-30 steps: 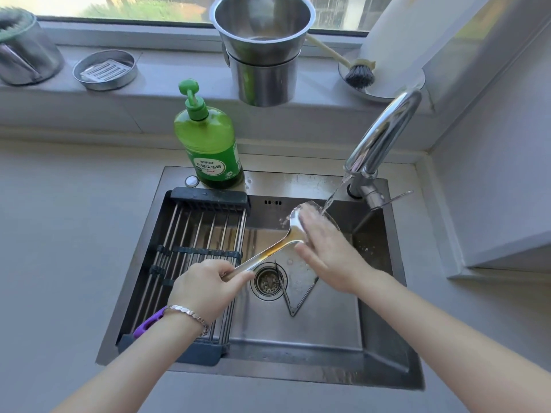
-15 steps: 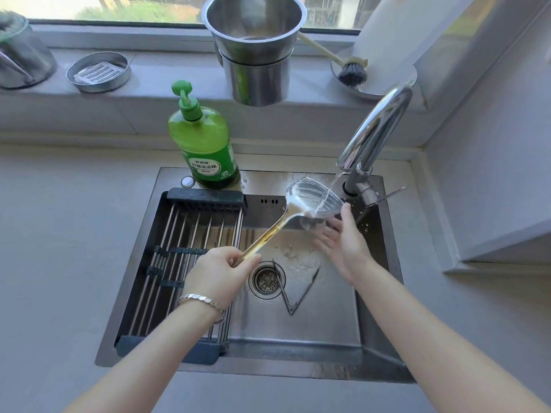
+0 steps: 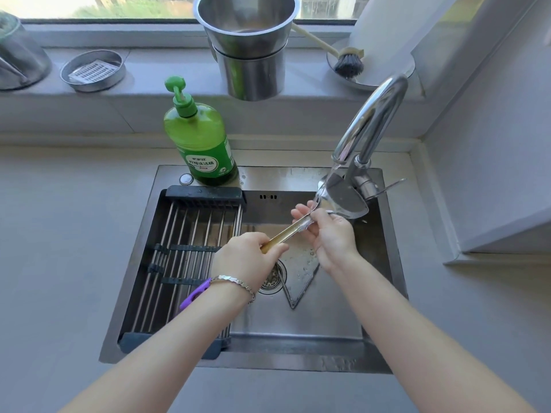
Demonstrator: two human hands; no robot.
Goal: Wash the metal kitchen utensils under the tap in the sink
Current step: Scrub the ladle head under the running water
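Over the sink (image 3: pixel 298 326), the left hand (image 3: pixel 247 257) is curled tight around the end of a ladle's gold handle. The right hand (image 3: pixel 328 234) pinches the same handle higher up, near its neck, with fingers and thumb closed on it. The ladle (image 3: pixel 343 198) slants up to the right, with its steel bowl right under the tap (image 3: pixel 372 120), and water runs over it. A bracelet (image 3: pixel 238 283) circles the left wrist. Below the hands lie the drain (image 3: pixel 271 278) and a V-shaped metal piece (image 3: pixel 298 293) on the basin floor. A bar rack (image 3: pixel 185 234) covers the sink's left side. A green soap bottle (image 3: pixel 202 144) stands on the back rim. Stacked steel pots (image 3: pixel 247 40) and a brush (image 3: pixel 347 64) sit on the sill.
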